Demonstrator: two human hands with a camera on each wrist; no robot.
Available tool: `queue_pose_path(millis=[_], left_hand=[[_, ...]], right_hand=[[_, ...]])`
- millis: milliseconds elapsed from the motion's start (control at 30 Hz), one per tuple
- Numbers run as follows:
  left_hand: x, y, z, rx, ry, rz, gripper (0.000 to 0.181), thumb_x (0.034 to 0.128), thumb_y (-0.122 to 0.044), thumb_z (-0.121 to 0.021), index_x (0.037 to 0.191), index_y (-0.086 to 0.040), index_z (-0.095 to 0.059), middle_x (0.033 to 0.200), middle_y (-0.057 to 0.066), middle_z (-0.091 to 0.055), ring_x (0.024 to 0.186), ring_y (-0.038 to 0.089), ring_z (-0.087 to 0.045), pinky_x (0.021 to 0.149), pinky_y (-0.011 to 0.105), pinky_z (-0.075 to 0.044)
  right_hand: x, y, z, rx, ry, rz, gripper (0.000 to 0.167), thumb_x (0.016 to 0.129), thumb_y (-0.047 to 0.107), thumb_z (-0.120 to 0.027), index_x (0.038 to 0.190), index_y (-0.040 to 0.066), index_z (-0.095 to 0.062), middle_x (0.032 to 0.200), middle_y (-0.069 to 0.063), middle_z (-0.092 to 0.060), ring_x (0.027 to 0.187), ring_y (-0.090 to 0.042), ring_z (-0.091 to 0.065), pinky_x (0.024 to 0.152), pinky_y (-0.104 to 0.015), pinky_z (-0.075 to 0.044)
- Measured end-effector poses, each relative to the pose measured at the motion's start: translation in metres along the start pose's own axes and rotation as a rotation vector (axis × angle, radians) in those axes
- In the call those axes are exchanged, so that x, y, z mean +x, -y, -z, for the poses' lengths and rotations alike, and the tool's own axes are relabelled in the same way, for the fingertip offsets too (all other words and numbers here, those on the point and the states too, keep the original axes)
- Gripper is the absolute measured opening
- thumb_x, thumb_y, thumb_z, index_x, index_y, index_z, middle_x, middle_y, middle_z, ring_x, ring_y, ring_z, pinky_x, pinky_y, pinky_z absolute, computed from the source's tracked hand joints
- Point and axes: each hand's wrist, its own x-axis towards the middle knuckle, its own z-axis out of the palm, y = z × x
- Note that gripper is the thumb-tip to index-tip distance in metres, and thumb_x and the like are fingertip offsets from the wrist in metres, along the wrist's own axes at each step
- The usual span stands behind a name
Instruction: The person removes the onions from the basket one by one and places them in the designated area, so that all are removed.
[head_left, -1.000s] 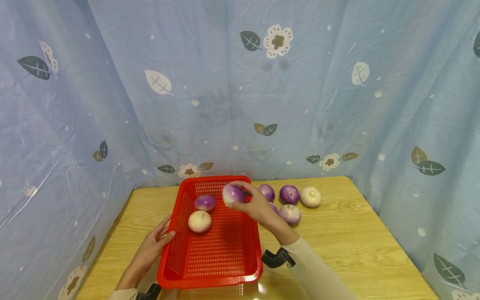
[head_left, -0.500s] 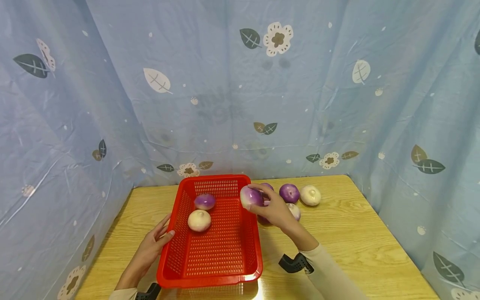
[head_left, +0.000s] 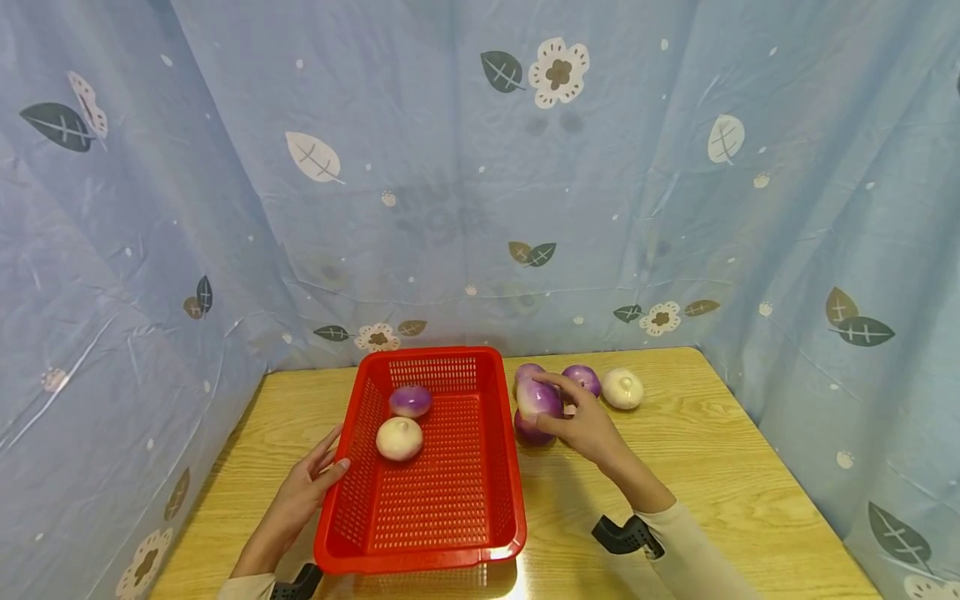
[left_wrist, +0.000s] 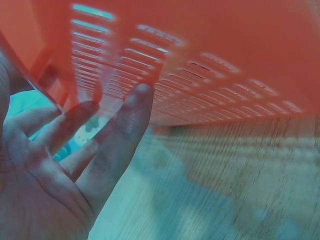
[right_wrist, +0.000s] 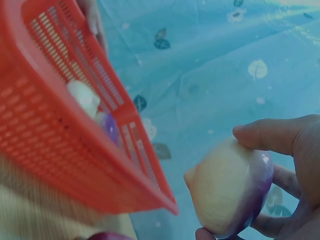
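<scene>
Purple-white glossy bulb (right_wrist: 225, 192), grasped by right fingers (right_wrist: 272, 135); relaxed left fingers (left_wrist: 127, 122) touch slotted basket (head_left: 420, 563).

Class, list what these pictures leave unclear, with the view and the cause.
Head view: most of a pale round bulb, behind the right grip.
Left wrist view: contents of the red slotted plastic basket, behind its wall.
Right wrist view: most of a rounded purple bulb, cut by the bottom edge.
Same view: part of the left grip, cut by the top edge.
</scene>
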Motion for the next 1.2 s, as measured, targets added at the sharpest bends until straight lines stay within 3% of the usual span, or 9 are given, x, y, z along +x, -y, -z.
queue_pose_path(millis=[100, 233, 333, 633, 900, 1200], left_hand=[[0.000, -0.001, 0.000, 0.001, 0.007, -0.005, 0.067, 0.1001, -0.027, -0.057, 0.158, -0.029, -0.022, 0.156, 0.020, -0.035, 0.118, 0.035, -0.062, 0.083, 0.042, -0.060], [0.000, -0.001, 0.001, -0.001, 0.018, -0.020, 0.067, 0.1005, -0.028, -0.057, 0.158, -0.029, -0.022, 0.157, 0.019, -0.034, 0.121, 0.036, -0.060, 0.085, 0.041, -0.059], [0.001, -0.001, 0.001, 0.000, 0.027, -0.026, 0.067, 0.1005, -0.029, -0.057, 0.158, -0.030, -0.021, 0.157, 0.020, -0.033, 0.122, 0.036, -0.060, 0.085, 0.042, -0.059], [0.001, -0.002, 0.001, 0.003, 0.018, -0.015, 0.068, 0.1000, -0.030, -0.057, 0.158, -0.030, -0.021, 0.157, 0.019, -0.034, 0.119, 0.035, -0.061, 0.084, 0.042, -0.059], [0.001, 0.000, 0.002, 0.004, 0.016, -0.015, 0.068, 0.1006, -0.029, -0.056, 0.158, -0.029, -0.020, 0.157, 0.019, -0.034, 0.118, 0.035, -0.062, 0.084, 0.042, -0.060], [-0.001, 0.000, 0.001, 0.007, 0.010, -0.010, 0.068, 0.1008, -0.028, -0.056, 0.158, -0.028, -0.020, 0.157, 0.019, -0.034, 0.119, 0.035, -0.062, 0.084, 0.041, -0.059]], right_hand=[[-0.003, -0.006, 0.007, 0.002, -0.016, -0.012, 0.059, 0.082, 0.017, -0.079, 0.137, 0.017, -0.056, 0.131, -0.017, -0.052, 0.102, -0.031, -0.053, 0.067, -0.028, -0.052], [-0.007, -0.015, 0.016, -0.010, -0.047, -0.017, 0.055, 0.084, 0.020, -0.078, 0.135, 0.017, -0.057, 0.141, -0.014, -0.050, 0.119, -0.036, -0.052, 0.087, -0.035, -0.052], [-0.011, -0.023, 0.025, -0.027, -0.070, -0.042, 0.056, 0.084, 0.021, -0.078, 0.136, 0.018, -0.056, 0.144, -0.014, -0.048, 0.125, -0.038, -0.050, 0.093, -0.039, -0.049], [-0.018, -0.043, 0.046, -0.079, -0.096, -0.129, 0.062, 0.088, 0.027, -0.075, 0.143, 0.018, -0.049, 0.153, -0.019, -0.038, 0.132, -0.044, -0.045, 0.090, -0.037, -0.051], [-0.021, -0.061, 0.057, -0.103, -0.132, -0.172, 0.061, 0.088, 0.025, -0.074, 0.143, 0.013, -0.049, 0.147, -0.019, -0.045, 0.128, -0.042, -0.048, 0.085, -0.029, -0.045], [-0.021, -0.081, 0.065, -0.094, -0.160, -0.243, 0.064, 0.089, 0.028, -0.074, 0.145, 0.013, -0.046, 0.149, -0.019, -0.043, 0.129, -0.042, -0.049, 0.094, -0.036, -0.047]])
